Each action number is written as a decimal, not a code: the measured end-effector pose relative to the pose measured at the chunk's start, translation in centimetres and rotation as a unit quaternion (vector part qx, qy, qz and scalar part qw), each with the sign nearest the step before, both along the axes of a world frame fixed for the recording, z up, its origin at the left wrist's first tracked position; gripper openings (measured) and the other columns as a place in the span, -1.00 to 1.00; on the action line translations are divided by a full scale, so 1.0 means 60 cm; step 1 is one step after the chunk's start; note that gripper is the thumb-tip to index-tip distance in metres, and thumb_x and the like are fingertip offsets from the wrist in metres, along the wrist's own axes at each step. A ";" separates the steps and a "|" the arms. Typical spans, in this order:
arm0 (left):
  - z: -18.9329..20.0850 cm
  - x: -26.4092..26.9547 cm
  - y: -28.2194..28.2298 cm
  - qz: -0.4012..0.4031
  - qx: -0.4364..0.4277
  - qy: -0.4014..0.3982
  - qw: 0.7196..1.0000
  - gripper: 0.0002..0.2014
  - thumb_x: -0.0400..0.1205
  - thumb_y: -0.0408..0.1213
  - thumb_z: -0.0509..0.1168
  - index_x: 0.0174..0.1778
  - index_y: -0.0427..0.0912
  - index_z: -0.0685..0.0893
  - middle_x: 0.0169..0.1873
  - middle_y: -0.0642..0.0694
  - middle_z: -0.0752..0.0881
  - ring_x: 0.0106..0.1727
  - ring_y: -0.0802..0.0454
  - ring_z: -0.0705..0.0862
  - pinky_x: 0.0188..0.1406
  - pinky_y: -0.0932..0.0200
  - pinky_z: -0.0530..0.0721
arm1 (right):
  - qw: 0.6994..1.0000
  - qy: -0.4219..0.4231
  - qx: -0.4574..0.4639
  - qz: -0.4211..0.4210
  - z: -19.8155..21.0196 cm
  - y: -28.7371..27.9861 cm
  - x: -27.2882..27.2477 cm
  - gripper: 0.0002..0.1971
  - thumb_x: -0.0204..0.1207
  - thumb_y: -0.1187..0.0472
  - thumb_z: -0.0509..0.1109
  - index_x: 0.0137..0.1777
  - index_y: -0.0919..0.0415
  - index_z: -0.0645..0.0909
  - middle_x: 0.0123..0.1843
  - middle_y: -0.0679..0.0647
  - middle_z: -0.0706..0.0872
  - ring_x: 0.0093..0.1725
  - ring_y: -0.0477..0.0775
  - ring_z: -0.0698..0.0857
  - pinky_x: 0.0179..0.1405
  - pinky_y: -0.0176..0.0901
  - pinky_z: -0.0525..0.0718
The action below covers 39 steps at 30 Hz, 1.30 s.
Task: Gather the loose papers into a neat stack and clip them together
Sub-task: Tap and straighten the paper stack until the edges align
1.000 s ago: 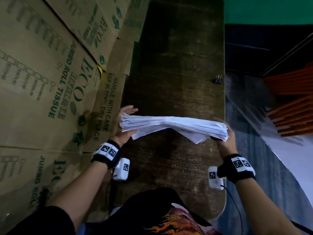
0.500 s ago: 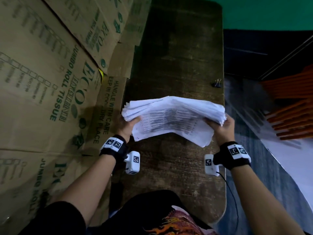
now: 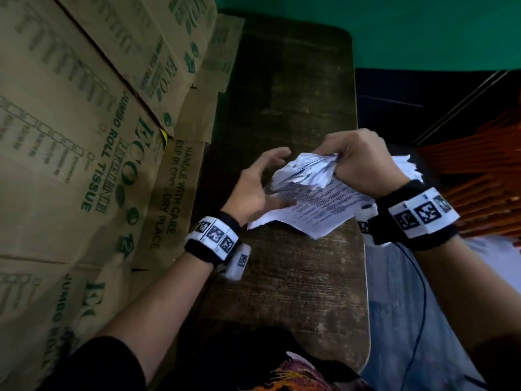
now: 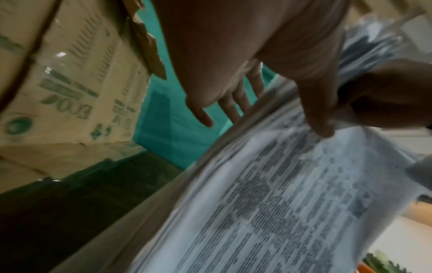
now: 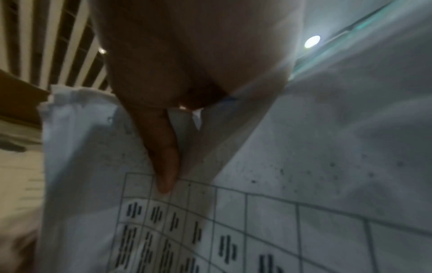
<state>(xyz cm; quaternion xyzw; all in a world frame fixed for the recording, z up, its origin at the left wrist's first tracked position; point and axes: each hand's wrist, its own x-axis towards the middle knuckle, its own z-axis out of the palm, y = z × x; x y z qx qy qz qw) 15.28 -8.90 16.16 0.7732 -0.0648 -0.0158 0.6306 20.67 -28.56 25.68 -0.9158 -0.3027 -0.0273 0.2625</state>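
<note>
A thick stack of printed white papers (image 3: 318,204) hangs tilted above the dark wooden table (image 3: 282,94), its sheets fanned and uneven. My right hand (image 3: 346,156) grips the stack's upper edge from above. In the right wrist view its thumb (image 5: 164,157) presses on a sheet with a printed grid (image 5: 280,230). My left hand (image 3: 270,176) is open at the stack's left side. In the left wrist view its thumb (image 4: 320,125) touches the printed page (image 4: 268,203) and its fingers (image 4: 233,103) are straight behind the stack's edge. No clip is visible.
Printed cardboard boxes (image 3: 84,136) wall off the table's left side. The table's right edge (image 3: 362,263) runs just below my right wrist. Orange slats (image 3: 479,165) lie beyond it, with a green wall (image 3: 394,29) at the far end.
The stack went from level between both hands to tilted. My right hand moved up over its top edge; my left hand released its end and opened. The black binder clip is out of sight.
</note>
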 end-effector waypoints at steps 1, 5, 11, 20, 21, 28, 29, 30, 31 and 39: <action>0.008 0.005 -0.012 -0.006 -0.021 0.021 1.000 -0.38 0.36 -0.41 0.60 0.32 -0.05 0.58 0.20 0.00 0.67 0.27 0.09 0.64 0.29 0.13 0.61 | 1.000 -0.011 -0.025 -0.001 0.004 0.009 -0.007 -0.75 0.36 -0.11 0.32 -0.08 -0.14 0.77 -0.28 -0.19 0.72 -0.21 0.06 0.77 -0.30 0.05 0.69; -0.004 0.001 -0.028 0.070 -0.088 0.065 0.991 -0.75 0.54 -0.67 0.31 0.06 -0.38 0.74 -0.11 -0.08 0.74 -0.04 -0.03 0.70 0.06 0.01 0.68 | 0.987 -0.002 -0.155 -0.043 -0.010 0.003 -0.026 -0.71 0.36 0.05 0.43 0.08 -0.24 0.66 -0.07 -0.14 0.79 -0.01 0.17 0.74 -0.14 0.02 0.67; -0.038 -0.018 0.008 0.147 -0.149 0.023 0.978 -0.56 0.47 -0.70 0.39 -0.05 0.01 0.80 -0.13 0.19 0.82 -0.04 0.29 0.78 0.01 0.34 0.70 | 0.967 0.046 -0.165 -0.186 -0.044 -0.112 -0.023 -0.79 0.25 0.11 0.59 -0.12 0.03 0.71 -0.22 0.07 0.80 -0.11 0.24 0.77 -0.11 0.03 0.68; -0.042 -0.026 -0.001 0.240 -0.163 0.040 0.956 -0.73 0.49 -0.60 0.42 -0.08 -0.12 0.77 -0.23 0.22 0.83 -0.07 0.22 0.78 0.08 0.16 0.70 | 0.817 0.278 0.472 -0.183 -0.179 -0.101 -0.040 -0.70 0.35 0.29 0.54 0.07 0.40 0.69 -0.11 -0.04 0.85 -0.09 -0.10 0.77 -0.01 -0.22 0.71; -0.039 -0.029 -0.003 0.259 -0.172 0.043 0.950 -0.74 0.49 -0.56 0.43 -0.11 -0.07 0.78 -0.24 0.21 0.83 -0.07 0.20 0.78 0.11 0.08 0.70 | 0.830 0.243 0.461 -0.197 -0.170 -0.091 -0.048 -0.82 0.37 0.27 0.57 -0.03 0.25 0.75 -0.14 -0.08 0.85 -0.11 -0.11 0.76 -0.02 -0.17 0.71; -0.023 -0.089 -0.038 0.289 -0.161 -0.018 0.944 -0.74 0.59 -0.52 0.35 0.15 -0.18 0.65 0.04 0.12 0.72 0.07 0.43 0.71 0.16 0.38 0.64 | 0.847 0.089 0.483 -0.203 -0.139 -0.041 -0.123 -0.75 0.47 0.44 0.46 0.02 0.09 0.66 -0.04 -0.08 0.77 -0.02 -0.16 0.73 -0.01 -0.24 0.68; -0.036 -0.099 -0.041 0.282 -0.157 -0.003 0.947 -0.75 0.59 -0.43 0.37 0.18 -0.22 0.64 0.07 0.08 0.73 0.11 0.39 0.71 0.17 0.35 0.64 | 0.859 0.119 0.456 -0.202 -0.154 -0.042 -0.132 -0.72 0.46 0.42 0.45 0.06 0.06 0.63 0.00 -0.05 0.74 0.00 -0.24 0.71 -0.01 -0.28 0.67; -0.052 -0.108 -0.042 0.275 -0.148 0.018 0.950 -0.70 0.56 -0.30 0.39 0.20 -0.25 0.63 0.11 0.01 0.74 0.17 0.29 0.71 0.19 0.25 0.65 | 0.876 0.152 0.411 -0.200 -0.170 -0.043 -0.139 -0.72 0.42 0.36 0.43 0.09 0.08 0.62 0.01 -0.04 0.71 -0.01 -0.36 0.68 -0.03 -0.34 0.65; -0.068 -0.114 -0.043 0.269 -0.132 0.035 0.954 -0.59 0.52 -0.18 0.39 0.24 -0.30 0.62 0.15 -0.09 0.74 0.23 0.14 0.71 0.23 0.13 0.66 | 0.891 0.182 0.364 -0.200 -0.182 -0.045 -0.145 -0.70 0.37 0.29 0.39 0.11 0.13 0.60 0.00 -0.04 0.67 -0.05 -0.47 0.64 -0.07 -0.44 0.62; -0.096 -0.101 -0.043 0.270 -0.049 0.071 0.959 -0.70 0.59 -0.51 0.29 0.20 -0.15 0.62 0.15 -0.12 0.70 0.26 -0.11 0.66 0.23 0.07 0.65 | 0.886 0.228 0.341 -0.218 -0.192 -0.052 -0.149 -0.62 0.48 0.63 0.25 -0.04 0.09 0.60 -0.08 -0.05 0.67 -0.22 -0.36 0.66 -0.17 -0.49 0.62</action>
